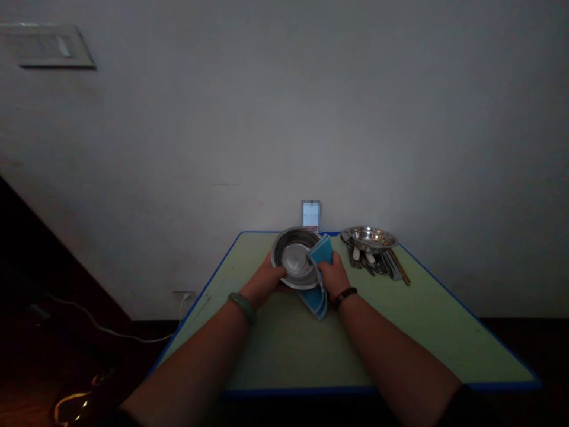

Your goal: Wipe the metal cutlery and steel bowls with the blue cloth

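A round steel bowl (293, 256) is held tilted above the green table (284, 344), its inside facing me. My left hand (265, 280) grips its lower left rim; a green bangle is on that wrist. My right hand (333, 274) is closed on a blue cloth (320, 254), pressed against the bowl's right rim. Part of the cloth hangs down below the bowl. A dark band is on my right wrist.
A second steel bowl (372, 238) rests at the table's far right on a pile of cutlery and chopsticks (377, 263). A small upright card (310, 214) stands against the wall behind. A white cable (115, 332) runs from a wall socket at the left.
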The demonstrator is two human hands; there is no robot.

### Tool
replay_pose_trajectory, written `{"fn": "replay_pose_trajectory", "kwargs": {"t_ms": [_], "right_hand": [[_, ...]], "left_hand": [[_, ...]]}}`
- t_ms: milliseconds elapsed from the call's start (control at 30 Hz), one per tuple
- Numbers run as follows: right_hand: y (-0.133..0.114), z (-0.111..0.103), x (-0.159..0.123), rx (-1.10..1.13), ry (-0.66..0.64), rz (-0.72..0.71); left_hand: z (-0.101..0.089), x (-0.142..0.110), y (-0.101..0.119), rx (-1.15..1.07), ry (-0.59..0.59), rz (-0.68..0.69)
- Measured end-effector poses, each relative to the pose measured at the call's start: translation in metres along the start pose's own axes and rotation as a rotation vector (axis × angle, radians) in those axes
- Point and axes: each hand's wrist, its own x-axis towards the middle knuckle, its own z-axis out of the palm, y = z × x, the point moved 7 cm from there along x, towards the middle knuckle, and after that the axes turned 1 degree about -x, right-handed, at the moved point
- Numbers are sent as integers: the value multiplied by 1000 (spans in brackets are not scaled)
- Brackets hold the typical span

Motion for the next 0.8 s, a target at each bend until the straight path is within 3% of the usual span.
{"fn": "replay_pose_trajectory", "kwargs": {"t_ms": [167, 333, 500, 700, 800], "right_hand": [[-11, -3, 1, -34, -43, -28], [1, -4, 5, -10, 35, 35], [7, 2, -1, 16, 98, 69], [13, 14, -3, 22, -31, 80], [11, 12, -2, -1, -36, 60]], "left_hand": [[-4, -2, 1, 90, -42, -61], [1, -5, 5, 34, 81, -11], [14, -9, 0, 31, 57, 32], [10, -6, -5, -59, 79, 47], [6, -2, -4, -64, 72, 48]]}}
